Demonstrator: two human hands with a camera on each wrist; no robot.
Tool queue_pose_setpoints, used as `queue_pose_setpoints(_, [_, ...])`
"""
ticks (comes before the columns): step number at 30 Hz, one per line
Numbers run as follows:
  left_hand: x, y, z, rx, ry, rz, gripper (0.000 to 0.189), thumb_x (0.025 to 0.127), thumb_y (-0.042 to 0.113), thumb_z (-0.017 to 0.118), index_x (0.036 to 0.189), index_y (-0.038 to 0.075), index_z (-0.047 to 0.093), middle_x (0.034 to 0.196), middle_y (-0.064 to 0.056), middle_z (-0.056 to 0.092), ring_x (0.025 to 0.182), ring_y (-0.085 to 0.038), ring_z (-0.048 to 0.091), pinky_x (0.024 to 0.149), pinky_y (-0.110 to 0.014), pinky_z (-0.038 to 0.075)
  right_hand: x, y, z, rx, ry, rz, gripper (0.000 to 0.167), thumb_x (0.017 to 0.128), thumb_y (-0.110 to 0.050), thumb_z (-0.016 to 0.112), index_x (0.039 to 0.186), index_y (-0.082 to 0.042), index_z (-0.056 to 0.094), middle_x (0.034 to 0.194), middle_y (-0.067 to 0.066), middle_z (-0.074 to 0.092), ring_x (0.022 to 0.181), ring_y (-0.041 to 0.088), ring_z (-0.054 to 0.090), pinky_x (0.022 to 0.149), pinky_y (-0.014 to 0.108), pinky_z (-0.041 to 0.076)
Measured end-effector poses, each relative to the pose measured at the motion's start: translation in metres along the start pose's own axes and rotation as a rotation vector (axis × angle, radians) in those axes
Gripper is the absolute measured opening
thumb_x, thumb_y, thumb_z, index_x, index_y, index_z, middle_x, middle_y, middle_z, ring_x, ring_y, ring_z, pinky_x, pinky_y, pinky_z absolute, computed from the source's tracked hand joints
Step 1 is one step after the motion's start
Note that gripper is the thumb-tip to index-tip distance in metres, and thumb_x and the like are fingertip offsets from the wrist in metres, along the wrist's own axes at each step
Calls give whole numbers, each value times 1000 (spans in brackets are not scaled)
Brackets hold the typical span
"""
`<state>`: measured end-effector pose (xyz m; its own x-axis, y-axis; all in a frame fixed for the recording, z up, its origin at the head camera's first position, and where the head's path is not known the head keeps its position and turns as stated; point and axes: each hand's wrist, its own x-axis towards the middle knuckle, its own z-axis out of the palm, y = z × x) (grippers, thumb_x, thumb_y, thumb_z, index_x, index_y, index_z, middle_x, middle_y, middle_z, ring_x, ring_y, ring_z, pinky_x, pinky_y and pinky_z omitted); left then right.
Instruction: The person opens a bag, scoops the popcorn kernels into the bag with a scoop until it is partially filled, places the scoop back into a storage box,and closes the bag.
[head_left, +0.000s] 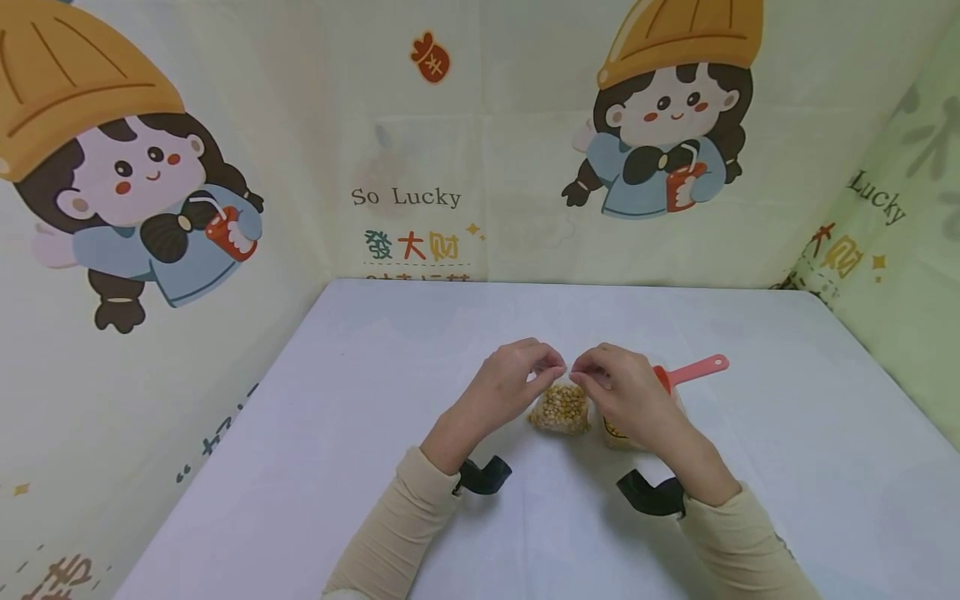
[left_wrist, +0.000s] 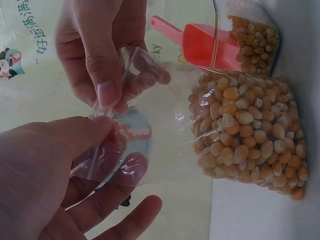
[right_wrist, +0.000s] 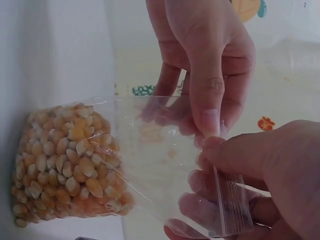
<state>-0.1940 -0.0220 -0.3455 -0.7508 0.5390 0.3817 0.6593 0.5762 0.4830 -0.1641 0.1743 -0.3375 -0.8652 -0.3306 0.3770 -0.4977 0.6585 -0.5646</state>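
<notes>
A clear zip bag (head_left: 561, 410) with yellow corn kernels in its lower part stands on the table in front of me. My left hand (head_left: 513, 375) pinches the bag's top edge between thumb and index finger, its other fingers spread behind the film in the left wrist view. Close beside it, my right hand (head_left: 626, 387) pinches the same zip strip (right_wrist: 225, 200), thumb tip near the left thumb. The film between hands and kernels is upright and see-through. Both hands' fingertips show through the plastic in the right wrist view.
Just right of the bag, partly behind my right hand, is a clear container (head_left: 618, 442) with more kernels. A red-pink scoop (left_wrist: 200, 45) rests in it, its handle (head_left: 701, 368) pointing right. The white table (head_left: 390, 375) meets a printed cloth backdrop (head_left: 525, 167) at its far edge.
</notes>
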Motion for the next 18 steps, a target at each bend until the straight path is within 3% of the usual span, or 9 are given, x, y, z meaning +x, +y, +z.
queue_pose_setpoints(10, [-1, 2, 0, -11, 1, 12, 17, 95, 28, 66, 102, 13, 70, 102, 2, 70, 93, -9, 67, 82, -22, 53, 1, -2, 2, -37, 40, -41, 6, 85, -1, 75, 88, -6, 72, 82, 2, 68, 73, 12, 61, 66, 25, 54])
queue_pose_setpoints(18, [-1, 3, 1, 6, 22, 12, 15, 95, 27, 66, 98, 13, 72, 98, 2, 70, 87, -9, 64, 76, -21, 51, 0, -2, 2, -33, 33, -41, 7, 85, -1, 75, 89, -6, 72, 84, 3, 69, 75, 13, 63, 67, 25, 54])
